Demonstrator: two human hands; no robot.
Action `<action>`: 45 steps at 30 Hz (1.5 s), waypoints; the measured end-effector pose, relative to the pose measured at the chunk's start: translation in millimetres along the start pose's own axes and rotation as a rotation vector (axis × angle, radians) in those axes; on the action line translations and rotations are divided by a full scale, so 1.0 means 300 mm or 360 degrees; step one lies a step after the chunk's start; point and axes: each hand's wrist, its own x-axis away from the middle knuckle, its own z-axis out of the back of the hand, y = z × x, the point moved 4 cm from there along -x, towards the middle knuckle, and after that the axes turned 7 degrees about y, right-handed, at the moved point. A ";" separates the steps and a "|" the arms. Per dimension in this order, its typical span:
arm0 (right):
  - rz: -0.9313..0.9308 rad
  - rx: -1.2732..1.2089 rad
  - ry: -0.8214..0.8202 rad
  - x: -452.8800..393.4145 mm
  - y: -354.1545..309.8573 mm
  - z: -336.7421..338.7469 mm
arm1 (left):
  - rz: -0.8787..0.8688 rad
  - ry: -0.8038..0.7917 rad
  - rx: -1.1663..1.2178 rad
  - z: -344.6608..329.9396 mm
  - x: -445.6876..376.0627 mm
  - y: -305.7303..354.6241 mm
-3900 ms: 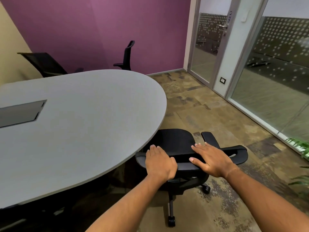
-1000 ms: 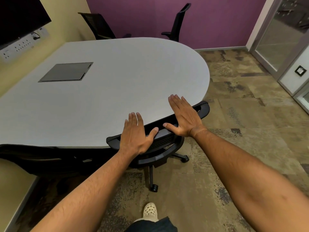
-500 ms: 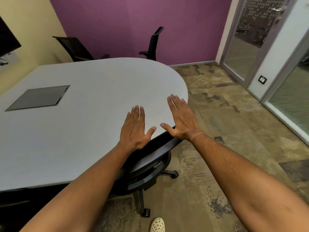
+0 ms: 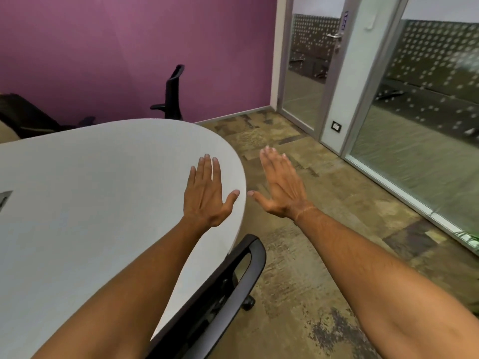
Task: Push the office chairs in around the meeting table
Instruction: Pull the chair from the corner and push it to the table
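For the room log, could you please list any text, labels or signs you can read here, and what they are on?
No text can be read.
Sign on the door frame: blue, too blurred to read.
Wall plate near the floor: too small to show any marking.
Table, chairs, purple wall: no text visible.

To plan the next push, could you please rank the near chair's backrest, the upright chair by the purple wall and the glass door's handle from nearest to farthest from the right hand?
From the right hand:
1. Near chair's backrest, just below, at the table edge.
2. Upright chair, far left by the purple wall.
3. Door handle, far right, beyond the carpet.
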 end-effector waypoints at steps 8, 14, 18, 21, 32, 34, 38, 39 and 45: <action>-0.0040 0.0023 0.0048 -0.182 0.338 -0.093 | -0.0069 0.0043 0.0066 -0.149 -0.353 0.149; 0.0015 -0.0030 0.0040 -0.385 0.666 -0.156 | 0.0021 0.0095 0.0076 -0.288 -0.673 0.298; 0.0067 -0.0046 0.0036 -0.531 0.859 -0.202 | 0.0098 0.0106 0.0071 -0.350 -0.866 0.375; 0.0064 -0.0078 0.0042 -0.649 0.973 -0.252 | 0.0113 0.0126 0.0063 -0.396 -1.000 0.403; 0.0168 -0.0113 0.0019 -1.134 1.299 -0.600 | 0.0244 0.0188 0.0018 -0.708 -1.561 0.292; 0.0191 -0.0121 -0.0004 -1.261 1.348 -0.689 | 0.0291 0.0184 0.0038 -0.775 -1.690 0.242; 0.0193 -0.0163 -0.0018 -1.501 1.423 -0.835 | 0.0320 0.0191 0.0014 -0.863 -1.928 0.139; 0.0192 -0.0176 -0.0027 -1.555 1.441 -0.867 | 0.0331 0.0175 0.0010 -0.882 -1.983 0.118; 0.0245 -0.0249 -0.0013 -1.871 1.542 -1.051 | 0.0389 0.0137 -0.0054 -1.006 -2.277 -0.006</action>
